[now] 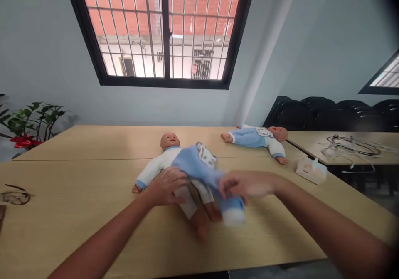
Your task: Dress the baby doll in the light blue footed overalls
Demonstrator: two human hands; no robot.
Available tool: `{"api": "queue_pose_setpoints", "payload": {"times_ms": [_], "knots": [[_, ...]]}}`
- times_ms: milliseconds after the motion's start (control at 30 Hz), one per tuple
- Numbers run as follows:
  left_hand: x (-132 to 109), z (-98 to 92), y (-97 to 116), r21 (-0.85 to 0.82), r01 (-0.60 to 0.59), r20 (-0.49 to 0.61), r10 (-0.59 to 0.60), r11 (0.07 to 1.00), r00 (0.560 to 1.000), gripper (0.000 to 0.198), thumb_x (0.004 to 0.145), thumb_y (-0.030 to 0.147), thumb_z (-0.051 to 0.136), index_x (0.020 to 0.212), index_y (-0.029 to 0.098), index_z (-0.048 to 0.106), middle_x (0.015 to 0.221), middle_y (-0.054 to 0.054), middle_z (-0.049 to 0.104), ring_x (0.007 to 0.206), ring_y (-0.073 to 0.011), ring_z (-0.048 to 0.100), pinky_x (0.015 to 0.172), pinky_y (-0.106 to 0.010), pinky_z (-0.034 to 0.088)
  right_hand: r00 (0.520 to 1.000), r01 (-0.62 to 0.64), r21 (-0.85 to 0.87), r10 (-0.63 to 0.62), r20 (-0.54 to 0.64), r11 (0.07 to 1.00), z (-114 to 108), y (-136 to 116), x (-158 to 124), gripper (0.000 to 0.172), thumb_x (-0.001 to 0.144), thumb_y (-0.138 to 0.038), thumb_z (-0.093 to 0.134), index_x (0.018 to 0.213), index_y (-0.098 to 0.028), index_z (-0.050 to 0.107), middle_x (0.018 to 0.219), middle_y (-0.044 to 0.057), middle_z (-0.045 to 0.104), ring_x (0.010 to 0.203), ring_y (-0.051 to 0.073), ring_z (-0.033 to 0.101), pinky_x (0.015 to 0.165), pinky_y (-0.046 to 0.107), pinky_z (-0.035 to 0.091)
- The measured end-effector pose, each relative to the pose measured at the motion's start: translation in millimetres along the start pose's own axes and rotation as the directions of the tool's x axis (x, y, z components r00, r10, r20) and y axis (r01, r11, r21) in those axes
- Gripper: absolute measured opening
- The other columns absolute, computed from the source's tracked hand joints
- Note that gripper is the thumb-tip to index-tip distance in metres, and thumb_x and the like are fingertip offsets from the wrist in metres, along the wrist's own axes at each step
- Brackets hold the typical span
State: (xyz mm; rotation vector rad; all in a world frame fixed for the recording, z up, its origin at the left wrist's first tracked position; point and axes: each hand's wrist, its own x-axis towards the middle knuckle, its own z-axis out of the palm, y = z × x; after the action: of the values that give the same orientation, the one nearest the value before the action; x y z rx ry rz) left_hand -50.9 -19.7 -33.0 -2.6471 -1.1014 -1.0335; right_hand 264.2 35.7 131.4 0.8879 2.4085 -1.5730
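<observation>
A baby doll (170, 139) lies on its back on the table in a white top with blue cuffs and white leggings, its feet bare and towards me. My left hand (168, 185) grips the doll around the waist and upper leg, thumb apart from the fingers. Pale blue doll overalls (193, 162) with a printed white bib lie partly across the doll's body, off its legs. My right hand (238, 183) is closed on the overalls to the right of the doll. Motion blurs that hand and the trouser leg with its white cuff hanging beneath.
A second doll (252, 137) in blue overalls lies at the back right. Nearby are a tissue box (311, 171) and tangled cables (352, 146) on another table. Glasses (15, 196) sit at the left edge. A potted plant (34, 119) and black chairs (318, 112) stand beyond.
</observation>
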Motion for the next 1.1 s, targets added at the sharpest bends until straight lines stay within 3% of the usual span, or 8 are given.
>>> {"api": "queue_pose_setpoints", "payload": {"times_ms": [67,167,233,333,433,733,967,1100], "knots": [[-15.2,12.5,3.6,-0.015,0.053,0.095,-0.052,0.998,0.994,0.057,0.084,0.055,0.079,0.132,0.029,0.065,0.143,-0.009,0.065,0.135,-0.0369,0.057,0.129,-0.06,0.029,0.998,-0.066,-0.111,0.067,0.002,0.992,16.0,30.2,5.9,0.017,0.087,-0.029,0.065,0.095,-0.02,0.077,0.074,0.0,0.062,0.057,0.013,0.055,0.048,0.023,0.045],[-18.0,22.4,6.4,0.003,0.094,0.098,-0.094,0.996,0.991,0.052,0.089,0.05,0.074,0.135,0.028,0.062,0.154,-0.011,0.054,0.146,-0.0378,0.046,0.131,-0.066,0.017,0.956,-0.033,-0.264,-0.046,-0.29,0.964,30.1,59.8,32.1,0.029,0.097,-0.035,0.059,0.119,-0.022,0.073,0.08,0.002,0.066,0.069,0.017,0.06,0.067,0.03,0.053],[-12.5,31.5,7.1,0.038,0.233,-0.001,-0.233,0.972,0.972,0.052,0.094,0.047,0.069,0.14,0.026,0.056,0.159,-0.014,0.047,0.151,-0.0378,0.04,0.129,-0.07,0.017,0.855,-0.033,-0.307,-0.132,-0.501,0.951,40.5,70.6,59.5,0.042,0.101,-0.04,0.055,0.137,-0.02,0.062,0.103,0.009,0.069,0.091,0.024,0.066,0.087,0.041,0.056],[-6.6,51.5,5.0,0.02,0.545,-0.178,-0.533,0.838,0.827,0.089,0.089,0.051,0.074,0.158,0.019,0.028,0.166,-0.026,0.03,0.156,-0.0447,0.029,0.123,-0.075,0.026,0.685,-0.054,-0.426,-0.277,-0.674,0.903,61.2,78.1,102.0,0.066,0.093,-0.042,0.069,0.151,-0.018,0.048,0.138,0.019,0.057,0.128,0.035,0.055,0.109,0.055,0.046],[-12.0,62.4,-4.4,-0.047,0.591,-0.102,-0.592,0.805,0.799,0.117,0.078,0.04,0.084,0.164,0.016,0.009,0.168,-0.03,0.022,0.159,-0.0487,0.018,0.122,-0.073,0.03,0.623,-0.096,-0.561,-0.39,-0.678,0.822,74.3,83.7,129.2,0.053,0.089,-0.028,0.072,0.14,-0.02,0.06,0.133,0.018,0.057,0.124,0.037,0.054,0.108,0.058,0.046],[-50.2,-3.2,-31.9,-0.201,0.579,0.372,-0.486,0.79,0.791,0.099,0.077,0.018,0.078,0.161,0.027,0.025,0.174,-0.017,0.022,0.161,-0.035,0.025,0.128,-0.059,0.031,0.383,0.459,-0.504,-0.675,-0.631,0.732,78.6,114.5,120.1,0.038,0.092,-0.009,0.048,0.12,-0.028,0.064,0.127,0.011,0.06,0.117,0.026,0.063,0.102,0.048,0.054],[-66.0,-19.7,13.2,-0.135,0.494,0.296,-0.441,0.859,0.847,0.077,0.088,0.02,0.069,0.156,0.029,0.036,0.171,-0.015,0.03,0.159,-0.0356,0.03,0.123,-0.062,0.039,0.653,0.626,-0.466,-0.747,-0.124,0.624,98.5,74.4,95.6,0.039,0.099,-0.037,0.06,0.136,-0.025,0.063,0.144,0.013,0.061,0.136,0.029,0.056,0.114,0.048,0.047],[-56.7,-29.9,31.7,-0.151,0.402,0.18,-0.375,0.903,0.909,0.057,0.095,0.017,0.061,0.148,0.03,0.046,0.159,-0.011,0.051,0.153,-0.0322,0.04,0.121,-0.059,0.043,0.668,0.491,-0.297,-0.572,-0.476,0.819,86.3,86.0,91.0,0.041,0.105,-0.049,0.048,0.134,-0.024,0.063,0.139,0.013,0.064,0.132,0.028,0.058,0.114,0.048,0.045]]}}
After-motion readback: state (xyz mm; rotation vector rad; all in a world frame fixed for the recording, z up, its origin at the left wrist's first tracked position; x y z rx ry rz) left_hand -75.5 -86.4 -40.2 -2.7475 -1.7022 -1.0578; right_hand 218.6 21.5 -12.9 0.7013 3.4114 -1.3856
